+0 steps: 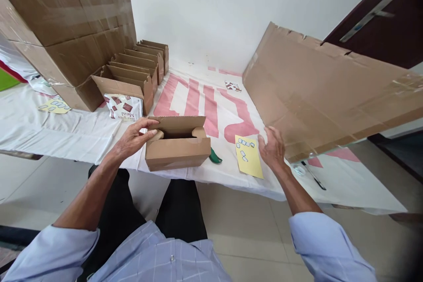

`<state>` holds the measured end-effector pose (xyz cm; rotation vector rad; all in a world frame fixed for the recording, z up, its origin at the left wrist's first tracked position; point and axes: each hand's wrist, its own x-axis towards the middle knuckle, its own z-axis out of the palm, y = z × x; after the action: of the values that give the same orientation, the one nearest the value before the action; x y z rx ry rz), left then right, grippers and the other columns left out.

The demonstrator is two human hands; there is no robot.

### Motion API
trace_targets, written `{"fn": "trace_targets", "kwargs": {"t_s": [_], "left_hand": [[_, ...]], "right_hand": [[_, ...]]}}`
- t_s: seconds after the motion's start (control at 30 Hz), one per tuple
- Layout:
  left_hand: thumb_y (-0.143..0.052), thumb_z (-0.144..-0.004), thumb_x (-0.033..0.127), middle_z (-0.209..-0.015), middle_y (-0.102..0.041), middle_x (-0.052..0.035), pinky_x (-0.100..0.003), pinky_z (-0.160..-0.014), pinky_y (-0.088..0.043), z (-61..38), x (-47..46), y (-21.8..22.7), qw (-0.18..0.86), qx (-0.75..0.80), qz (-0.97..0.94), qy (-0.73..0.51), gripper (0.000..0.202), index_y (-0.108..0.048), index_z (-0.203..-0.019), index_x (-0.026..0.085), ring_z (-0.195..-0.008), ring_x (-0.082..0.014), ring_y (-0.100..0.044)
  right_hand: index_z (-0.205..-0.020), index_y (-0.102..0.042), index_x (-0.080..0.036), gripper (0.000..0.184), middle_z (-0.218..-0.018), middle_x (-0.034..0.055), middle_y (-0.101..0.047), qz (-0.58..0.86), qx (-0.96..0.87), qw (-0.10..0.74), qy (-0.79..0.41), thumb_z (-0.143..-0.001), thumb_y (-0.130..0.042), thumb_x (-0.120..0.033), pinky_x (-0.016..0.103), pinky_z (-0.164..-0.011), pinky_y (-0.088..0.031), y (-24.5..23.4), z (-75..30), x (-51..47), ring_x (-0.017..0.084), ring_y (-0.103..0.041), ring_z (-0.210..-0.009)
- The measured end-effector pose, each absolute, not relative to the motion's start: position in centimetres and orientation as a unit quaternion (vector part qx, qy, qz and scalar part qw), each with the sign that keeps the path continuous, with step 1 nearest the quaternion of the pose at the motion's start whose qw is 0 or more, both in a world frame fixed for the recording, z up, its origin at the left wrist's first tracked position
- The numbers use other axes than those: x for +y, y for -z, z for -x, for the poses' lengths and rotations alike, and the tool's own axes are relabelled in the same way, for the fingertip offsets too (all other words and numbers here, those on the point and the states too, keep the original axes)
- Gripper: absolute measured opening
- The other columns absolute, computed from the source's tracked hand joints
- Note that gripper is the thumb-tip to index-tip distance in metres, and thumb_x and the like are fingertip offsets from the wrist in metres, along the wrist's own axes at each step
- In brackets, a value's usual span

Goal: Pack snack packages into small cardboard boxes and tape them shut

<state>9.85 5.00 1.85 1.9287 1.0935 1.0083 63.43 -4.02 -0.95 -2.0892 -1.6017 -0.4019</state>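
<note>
A table (228, 172) under a white cloth with pink bands carries everything, its back edge near the wall. A large cardboard panel (317, 92) leans along its right side, and a taped carton stack (72, 31) stands toward the back left corner. Just right of the stack, a row of open boxes (140, 64) runs toward the back edge.

The open box (178, 152) sits right at the table's near edge, left of the middle, its back flap raised. The left hand (134, 139) holds it by the left end, thumb and fingers closed around its back corner. The right hand (273, 147) is empty, fingers loosely spread and slightly bent, near the panel's lower edge.

A printed packet (124, 106) leans against the front box of the row. A yellow sheet (247, 161) lies near the near edge, just beside the right hand; I cannot tell whether they touch. Toward the near right corner lies a slim dark stick (313, 176). A small printed card (233, 86) lies toward the back edge, and a green piece (215, 156) just beside the held box.
</note>
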Motion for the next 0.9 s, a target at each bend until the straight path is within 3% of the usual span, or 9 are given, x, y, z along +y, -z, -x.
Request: {"fn": "trace_targets", "kwargs": {"t_s": [0.1,0.23,0.37,0.47,0.6,0.7,0.8,0.9], "left_hand": [[-0.075,-0.090,0.065,-0.138,-0.072,-0.0127,-0.038,-0.085,-0.062,-10.0,5.2,-2.0,0.350,0.425,-0.744,-0.379,0.059,-0.076,-0.130,0.022,-0.121,-0.0307,-0.067],[-0.081,-0.084,0.064,-0.142,-0.070,-0.0131,-0.041,-0.087,-0.062,-9.8,5.4,-2.5,0.357,0.427,-0.751,-0.354,0.065,-0.074,-0.132,0.022,-0.118,-0.0304,-0.068],[-0.085,-0.079,0.064,-0.141,-0.070,-0.0134,-0.049,-0.098,-0.062,-9.6,5.8,-3.2,0.366,0.422,-0.768,-0.314,0.072,-0.070,-0.136,0.021,-0.120,-0.0327,-0.068],[-0.088,-0.074,0.063,-0.139,-0.068,-0.0128,-0.055,-0.111,-0.057,-9.9,5.6,-3.4,0.355,0.423,-0.779,-0.297,0.080,-0.068,-0.139,0.021,-0.125,-0.0358,-0.067],[-0.094,-0.065,0.058,-0.140,-0.061,-0.0141,-0.060,-0.115,-0.054,-11.0,4.6,-3.2,0.313,0.441,-0.789,-0.292,0.093,-0.063,-0.144,0.019,-0.131,-0.0416,-0.063],[-0.096,-0.060,0.046,-0.143,-0.056,-0.0168,-0.062,-0.115,-0.054,-12.1,3.5,-2.9,0.265,0.465,-0.798,-0.275,0.101,-0.058,-0.149,0.018,-0.134,-0.0444,-0.060],[-0.086,-0.067,0.034,-0.148,-0.054,-0.0170,-0.060,-0.118,-0.053,-12.6,2.7,-2.7,0.229,0.475,-0.803,-0.277,0.090,-0.055,-0.151,0.020,-0.139,-0.0431,-0.059],[-0.074,-0.074,0.032,-0.144,-0.060,-0.0149,-0.056,-0.120,-0.052,-12.3,2.2,-2.9,0.234,0.464,-0.799,-0.303,0.076,-0.058,-0.148,0.019,-0.137,-0.0391,-0.060]], "right_hand": [[-0.144,-0.069,-0.015,0.045,-0.147,0.0217,-0.069,0.636,-0.705,0.291,0.120,-0.110,-0.049,-0.036,0.052,-0.122,-0.051,-2.4,-55.0,-2.8,0.034,-0.061,-0.141],[-0.145,-0.070,-0.019,0.042,-0.135,0.0169,-0.076,0.455,-0.851,0.259,0.028,-0.109,-0.064,-0.041,0.052,-0.111,-0.058,-5.3,-45.1,-3.1,0.034,-0.068,-0.127],[-0.129,-0.076,-0.019,0.024,-0.117,0.0146,-0.078,0.391,-0.884,0.248,0.060,-0.109,-0.065,-0.027,0.046,-0.098,-0.062,-5.6,-41.2,-5.2,0.030,-0.071,-0.114],[-0.118,-0.078,-0.021,0.021,-0.106,0.0104,-0.078,0.370,-0.881,0.272,0.112,-0.108,-0.061,-0.014,0.040,-0.086,-0.060,-5.2,-40.6,-7.9,0.025,-0.071,-0.098],[-0.103,-0.076,-0.022,0.015,-0.094,0.0064,-0.076,0.325,-0.900,0.269,0.113,-0.106,-0.064,-0.012,0.037,-0.079,-0.056,-4.6,-40.0,-11.2,0.022,-0.066,-0.085],[-0.098,-0.074,-0.021,0.021,-0.091,0.0059,-0.075,0.341,-0.898,0.273,0.054,-0.110,-0.058,-0.013,0.035,-0.079,-0.057,-4.2,-39.5,-11.7,0.021,-0.067,-0.085],[-0.104,-0.074,-0.021,0.025,-0.096,0.0068,-0.076,0.386,-0.881,0.274,-0.010,-0.113,-0.051,-0.015,0.033,-0.082,-0.060,-4.2,-39.3,-10.3,0.020,-0.071,-0.090],[-0.113,-0.075,-0.020,0.020,-0.112,0.0096,-0.080,0.387,-0.895,0.224,-0.010,-0.112,-0.056,-0.018,0.038,-0.098,-0.061,-4.8,-39.2,-8.4,0.024,-0.072,-0.109]]}}
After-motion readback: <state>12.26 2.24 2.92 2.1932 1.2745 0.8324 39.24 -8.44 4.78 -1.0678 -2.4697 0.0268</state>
